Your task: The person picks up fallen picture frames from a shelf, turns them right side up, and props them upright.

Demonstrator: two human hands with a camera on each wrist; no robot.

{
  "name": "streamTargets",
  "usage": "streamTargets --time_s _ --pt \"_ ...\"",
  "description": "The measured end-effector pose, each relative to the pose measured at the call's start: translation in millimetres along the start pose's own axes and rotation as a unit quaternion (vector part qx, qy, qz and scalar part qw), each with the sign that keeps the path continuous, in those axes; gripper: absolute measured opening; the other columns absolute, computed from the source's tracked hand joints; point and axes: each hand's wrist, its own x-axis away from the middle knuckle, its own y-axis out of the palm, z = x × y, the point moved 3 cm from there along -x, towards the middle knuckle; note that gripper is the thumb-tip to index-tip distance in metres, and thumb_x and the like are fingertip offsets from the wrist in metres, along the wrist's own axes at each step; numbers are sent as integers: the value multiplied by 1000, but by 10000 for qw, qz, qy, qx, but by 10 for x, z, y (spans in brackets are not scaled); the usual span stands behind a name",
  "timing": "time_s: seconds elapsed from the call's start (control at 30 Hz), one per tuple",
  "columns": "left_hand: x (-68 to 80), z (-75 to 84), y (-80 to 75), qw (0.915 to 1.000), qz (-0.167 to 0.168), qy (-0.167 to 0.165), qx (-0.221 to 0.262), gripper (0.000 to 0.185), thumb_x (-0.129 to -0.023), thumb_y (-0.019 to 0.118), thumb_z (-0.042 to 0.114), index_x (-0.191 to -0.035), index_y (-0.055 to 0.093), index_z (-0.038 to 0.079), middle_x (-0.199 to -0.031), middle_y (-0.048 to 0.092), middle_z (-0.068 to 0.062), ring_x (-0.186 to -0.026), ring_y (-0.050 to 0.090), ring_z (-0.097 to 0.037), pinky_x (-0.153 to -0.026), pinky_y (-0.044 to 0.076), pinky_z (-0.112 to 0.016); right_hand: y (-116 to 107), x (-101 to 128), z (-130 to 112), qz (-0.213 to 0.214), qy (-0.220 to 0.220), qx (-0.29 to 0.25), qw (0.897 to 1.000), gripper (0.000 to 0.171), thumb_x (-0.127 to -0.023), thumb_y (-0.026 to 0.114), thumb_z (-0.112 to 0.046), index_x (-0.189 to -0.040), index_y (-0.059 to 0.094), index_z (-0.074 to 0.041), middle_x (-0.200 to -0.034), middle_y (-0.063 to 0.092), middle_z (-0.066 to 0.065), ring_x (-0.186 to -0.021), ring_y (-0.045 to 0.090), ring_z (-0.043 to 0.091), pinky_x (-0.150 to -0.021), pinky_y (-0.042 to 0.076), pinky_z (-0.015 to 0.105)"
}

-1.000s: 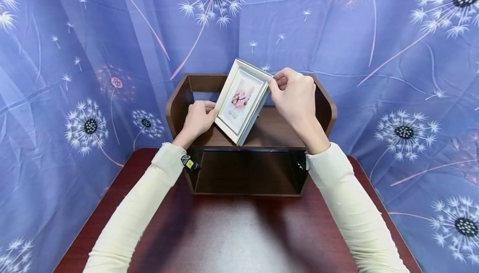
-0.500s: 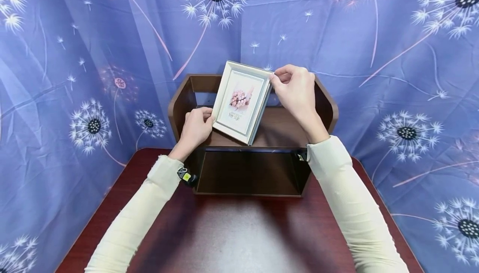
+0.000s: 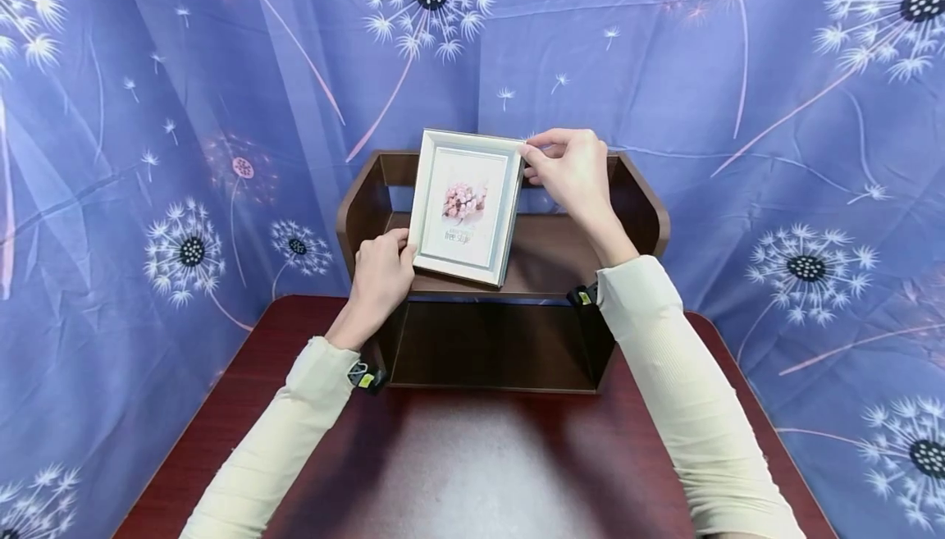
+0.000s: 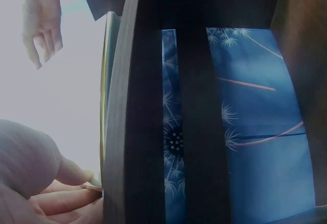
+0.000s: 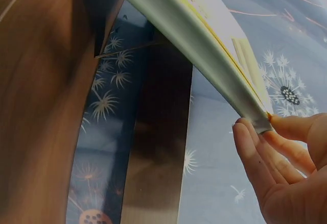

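Note:
A white picture frame (image 3: 462, 207) with a pink flower print stands nearly upright on the top board of a dark brown wooden shelf (image 3: 546, 256). My left hand (image 3: 380, 272) grips the frame's lower left corner. My right hand (image 3: 568, 168) pinches its upper right corner between thumb and fingers. In the right wrist view the frame's pale edge (image 5: 204, 45) ends at my fingertips (image 5: 271, 127). In the left wrist view my left fingers (image 4: 61, 193) lie beside the shelf's side panel (image 4: 127, 132), and the right hand (image 4: 41, 22) shows far off.
The shelf stands at the back of a reddish-brown table (image 3: 458, 473), its lower compartment (image 3: 490, 346) open to the front. A blue curtain (image 3: 775, 112) with dandelion print hangs close behind and on both sides.
The frame has turned from a tilted, diamond-like pose to nearly upright and square on the shelf top. Both hands kept their hold and shifted slightly left with it.

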Motion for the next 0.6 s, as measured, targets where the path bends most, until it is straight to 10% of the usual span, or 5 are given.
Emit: streamTargets --time_s 0.6 --pt "286 -3 -135 9978 621 -14 -234 25 -100 66 7 -120 73 -7 -105 80 -23 -91 77 -46 -83 60 -60 283 -147 -1 -618 446 -801 9939 25 -97 75 -16 -114 80 1 -108 80 22 -74 80 13 -71 65 26"
